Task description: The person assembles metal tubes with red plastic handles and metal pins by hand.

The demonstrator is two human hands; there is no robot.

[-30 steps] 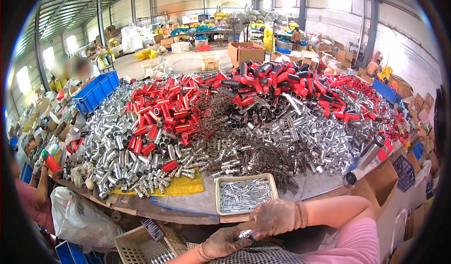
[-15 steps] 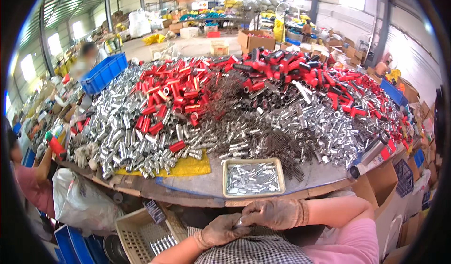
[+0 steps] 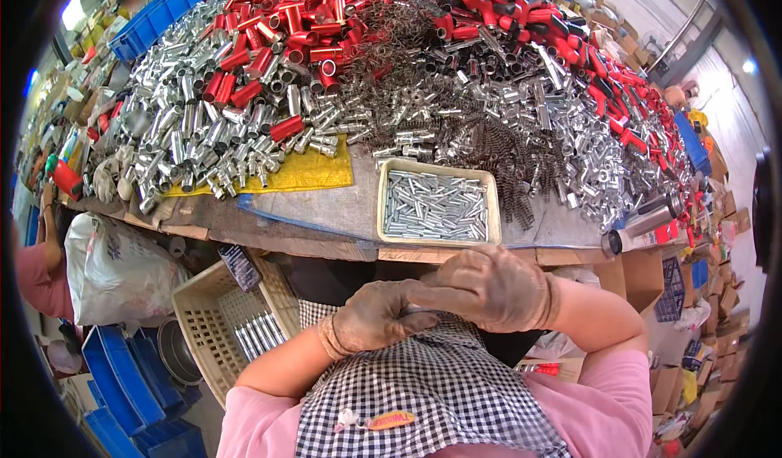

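My left hand [image 3: 373,318] and my right hand [image 3: 492,290], both in stained brown gloves, meet in front of my checked apron [image 3: 383,385]. Their fingers are closed and pressed together; whatever they hold is hidden among them. Just beyond, at the table's near edge, stands a cream tray [image 3: 381,201] of short silver metal pins [image 3: 436,205]. To the left of my left forearm, a beige plastic crate [image 3: 195,315] holds a row of shiny metal rods [image 3: 259,333] and a small dark patterned box [image 3: 239,267].
Heaped on the table are silver tubes [image 3: 175,144], red tubes [image 3: 297,39], dark springs [image 3: 497,153] and red-and-black handles [image 3: 489,6]. A yellow sheet [image 3: 301,169] lies under the left pile. Blue bins [image 3: 122,376] and a white sack [image 3: 118,258] stand left, near another person's sleeve [image 3: 45,283].
The view has tilted down, so the table sits higher in the picture. A shiny metal bit that showed between my gloves is now covered by the fingers.
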